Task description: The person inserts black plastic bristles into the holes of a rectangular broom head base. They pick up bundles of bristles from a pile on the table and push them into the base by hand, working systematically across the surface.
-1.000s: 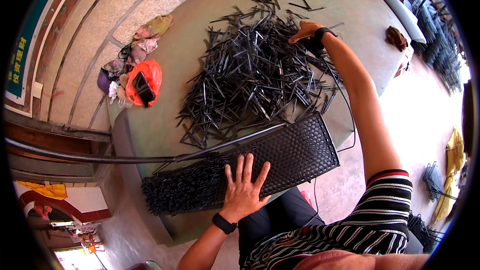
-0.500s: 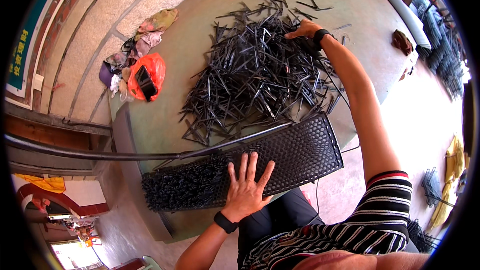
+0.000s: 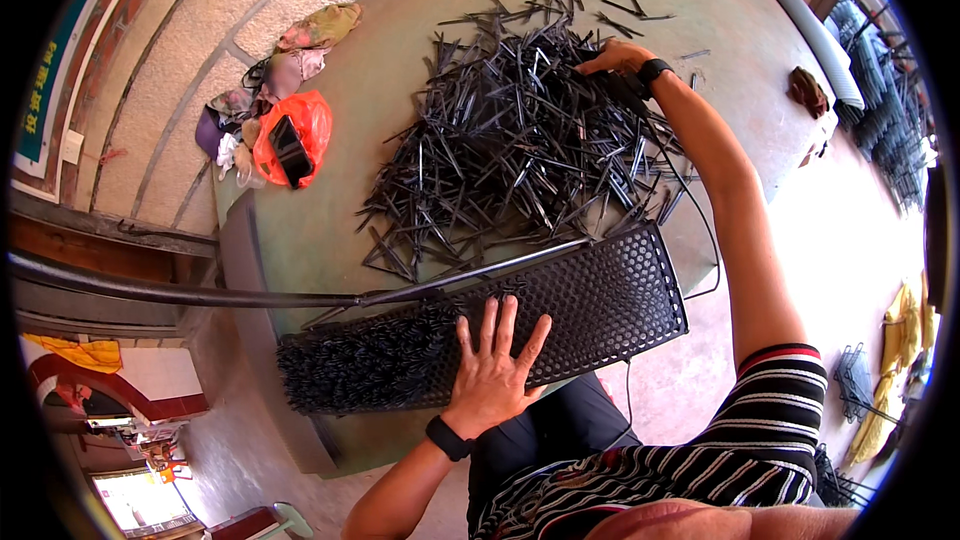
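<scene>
Greenish tabletop (image 3: pixel 390 60), glossy black strips (image 3: pixel 528 135)

Table (image 3: pixel 390 75), one, broad, greenish top. Lying on it: loose heap of slim black strips (image 3: pixel 530 130), centre; orange-red plastic bag (image 3: pixel 318 125), left; crumpled dark-brown bundle (image 3: pixel 808 92), right.

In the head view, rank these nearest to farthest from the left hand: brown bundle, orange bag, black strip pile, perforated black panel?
1. Perforated black panel: directly under the left hand.
2. Black strip pile: just beyond the panel.
3. Orange bag: upper left.
4. Brown bundle: far upper right.
</scene>
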{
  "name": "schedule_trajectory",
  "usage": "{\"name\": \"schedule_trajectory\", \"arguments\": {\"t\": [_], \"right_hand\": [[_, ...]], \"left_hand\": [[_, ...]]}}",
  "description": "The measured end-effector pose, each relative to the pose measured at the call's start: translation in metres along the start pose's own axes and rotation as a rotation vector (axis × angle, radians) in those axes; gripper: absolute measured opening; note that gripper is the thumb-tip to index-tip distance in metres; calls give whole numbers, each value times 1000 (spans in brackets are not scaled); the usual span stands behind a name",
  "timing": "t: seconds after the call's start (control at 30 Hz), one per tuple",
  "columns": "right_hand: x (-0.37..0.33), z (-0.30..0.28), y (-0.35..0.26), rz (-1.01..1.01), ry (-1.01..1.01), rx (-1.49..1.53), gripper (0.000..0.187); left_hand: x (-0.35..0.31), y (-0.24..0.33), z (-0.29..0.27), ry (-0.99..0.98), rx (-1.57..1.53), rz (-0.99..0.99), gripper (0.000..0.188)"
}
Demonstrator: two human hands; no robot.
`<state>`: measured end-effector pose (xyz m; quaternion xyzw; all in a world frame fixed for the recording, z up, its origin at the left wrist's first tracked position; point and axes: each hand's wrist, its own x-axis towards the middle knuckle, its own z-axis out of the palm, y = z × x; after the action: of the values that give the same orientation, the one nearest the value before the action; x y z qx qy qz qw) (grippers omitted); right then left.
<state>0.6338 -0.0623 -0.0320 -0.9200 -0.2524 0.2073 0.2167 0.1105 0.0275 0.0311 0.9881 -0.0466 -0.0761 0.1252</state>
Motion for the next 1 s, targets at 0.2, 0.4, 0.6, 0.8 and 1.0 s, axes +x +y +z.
{"name": "schedule_trajectory", "arguments": {"t": [0.2,0.4,0.6,0.8,1.0], "right_hand": [[-4,2,-3,72,-82,154,61],[-26,1,-18,59,-94,304,56],[-17,4,-15,113,-202,315,49],[-21,2,-1,83,-126,113,47],[-50,-16,27,-141,-151,-116,60]], "left_hand": [[-1,1,-2,13,18,2,101],[0,0,1,-7,-4,-6,96],[-1,1,1,11,-2,-3,97],[-2,1,0,16,-6,-1,99],[-4,1,0,15,-6,-1,101]]}}
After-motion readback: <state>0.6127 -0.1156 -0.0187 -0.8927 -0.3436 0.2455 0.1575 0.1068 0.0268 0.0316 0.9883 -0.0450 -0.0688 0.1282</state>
